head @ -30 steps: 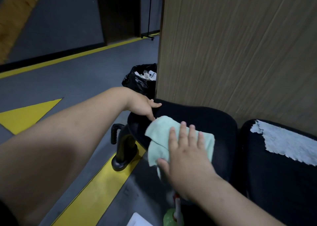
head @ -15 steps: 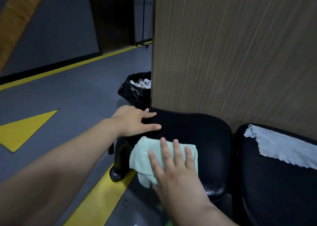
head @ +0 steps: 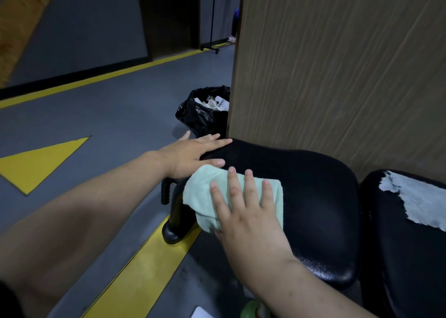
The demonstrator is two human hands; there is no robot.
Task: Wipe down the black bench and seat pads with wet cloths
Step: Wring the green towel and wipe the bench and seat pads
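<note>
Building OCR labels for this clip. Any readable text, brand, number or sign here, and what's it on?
No legible text in this frame.
Dark print on the white wrapper in the black bin bag: too small and blurred to read.
The yellow floor triangle and yellow floor stripe: plain paint, no lettering.
The green cloth, seat pads and wood-grain panel: no marks visible.

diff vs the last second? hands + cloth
The left hand went from curling over the left edge of the seat pad to lying flat on its back-left corner. The right hand slid the green cloth left, up to that edge. Unchanged: right hand flat on cloth; neighbouring torn pad untouched.
</note>
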